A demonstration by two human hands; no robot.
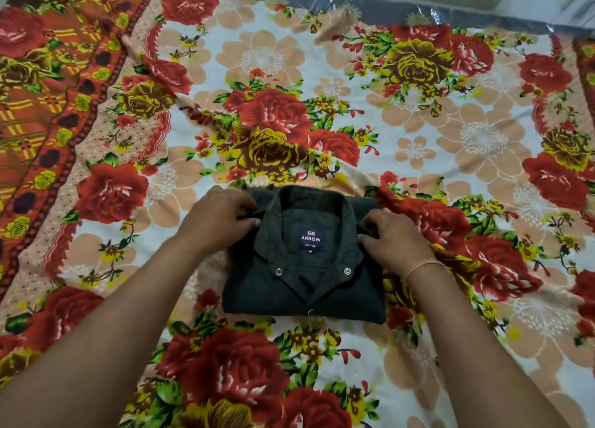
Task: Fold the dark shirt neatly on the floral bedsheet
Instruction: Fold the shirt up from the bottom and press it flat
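Note:
The dark shirt [273, 292] lies folded into a compact rectangle on the floral bedsheet [402, 131], collar up, with a blue label showing inside the neck. My left hand [219, 215] pinches the shirt's left shoulder edge beside the collar. At the right shoulder, my right hand [394, 237] has its fingers curled on the fabric next to the collar. A thin orange band sits on my right wrist. Both forearms reach in from the bottom of the view.
The bedsheet spreads wide around the shirt, with wrinkles just above it. A red and yellow patterned border [38, 105] runs along the left. A shiny plastic-covered mattress edge [386, 5] shows at the far side.

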